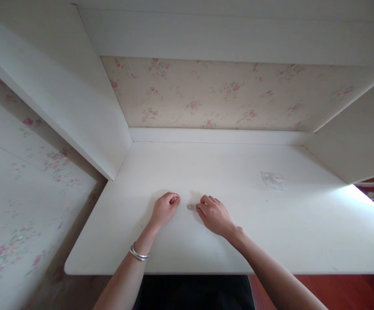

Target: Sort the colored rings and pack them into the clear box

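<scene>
My left hand (165, 209) rests on the white desk (187, 249) with its fingers curled and the thumb against them. Whatever it may hold is hidden. My right hand (215, 214) lies just to the right, closed in a pinch at the desk surface. A small translucent piece with a rounded end (190, 206) sticks out from its fingertips toward the left hand. The piece is too small to name. A short gap separates the two hands.
A clear plastic bag (272, 180) lies flat on the desk at the right. White side panels (103, 112) stand at the left and right, with a low backboard (219, 136) behind. An overhead panel (225, 38) spans the back. The desk's front edge runs below my wrists.
</scene>
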Demonstrator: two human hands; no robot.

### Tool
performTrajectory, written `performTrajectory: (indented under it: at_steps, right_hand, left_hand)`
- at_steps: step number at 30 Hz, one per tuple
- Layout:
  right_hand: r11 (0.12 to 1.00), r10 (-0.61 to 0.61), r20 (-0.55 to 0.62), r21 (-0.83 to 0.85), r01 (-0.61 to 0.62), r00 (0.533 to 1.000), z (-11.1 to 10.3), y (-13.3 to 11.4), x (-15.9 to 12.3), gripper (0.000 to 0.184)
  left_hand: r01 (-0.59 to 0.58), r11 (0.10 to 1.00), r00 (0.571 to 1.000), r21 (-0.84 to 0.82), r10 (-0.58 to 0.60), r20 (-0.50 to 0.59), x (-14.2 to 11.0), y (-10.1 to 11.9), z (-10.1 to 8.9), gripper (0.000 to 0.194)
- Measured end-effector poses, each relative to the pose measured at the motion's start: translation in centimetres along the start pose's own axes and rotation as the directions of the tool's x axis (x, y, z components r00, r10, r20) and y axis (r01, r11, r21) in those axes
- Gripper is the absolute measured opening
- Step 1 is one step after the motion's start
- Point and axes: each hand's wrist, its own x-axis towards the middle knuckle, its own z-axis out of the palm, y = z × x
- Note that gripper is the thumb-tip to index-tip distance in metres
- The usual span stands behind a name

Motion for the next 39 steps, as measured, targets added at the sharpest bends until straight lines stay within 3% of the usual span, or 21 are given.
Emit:
performTrajectory:
  at_steps: [10,22,25,28,31,35,38,39]
  right_hand:
    - [0.999,-0.018,0.013,0.037,0.017,1.000,0.2,-0.1,0.1,0.028]
    - [0.992,-0.001,-0.074,0.129,0.011,0.997,0.2,0.5,-0.4,0.022]
    - [0.984,0.042,-0.119,0.178,-0.021,0.992,0.1,2.0,-0.8,0.023]
    - [0.971,0.170,-0.169,0.198,-0.136,0.971,-0.4,5.7,-1.4,0.027]
    - [0.921,0.383,-0.229,0.172,-0.350,0.895,-1.3,11.3,-2.3,0.032]
    - [0.732,0.649,-0.295,-0.007,-0.681,0.701,-2.8,19.1,-4.0,0.042]
    - [0.572,0.787,-0.257,-0.038,-0.819,0.562,-3.3,23.4,-5.3,0.064]
    - [0.545,0.814,-0.224,-0.025,-0.838,0.536,-3.2,24.5,-5.7,0.069]
  left_hand:
    - [-0.028,1.000,1.000,0.014,0.028,-0.001,0.0,-0.1,0.1,0.017]
    - [-0.030,0.999,1.000,0.016,0.030,-0.002,-0.1,0.1,0.0,0.018]
    - [-0.007,1.000,1.000,0.006,0.007,0.005,-0.1,0.1,0.0,0.019]
    - [0.002,1.000,1.000,0.000,-0.002,0.010,-0.1,0.0,0.0,0.020]
    - [-0.011,1.000,1.000,-0.004,0.011,0.007,0.0,-0.1,0.1,0.020]
    - [-0.016,1.000,1.000,0.000,0.016,-0.010,-0.1,-0.1,0.1,0.020]
    - [-0.024,1.000,0.999,0.002,0.024,-0.025,-0.1,0.0,0.1,0.019]
    - [-0.027,1.000,0.999,0.004,0.027,-0.029,-0.1,0.0,0.1,0.019]
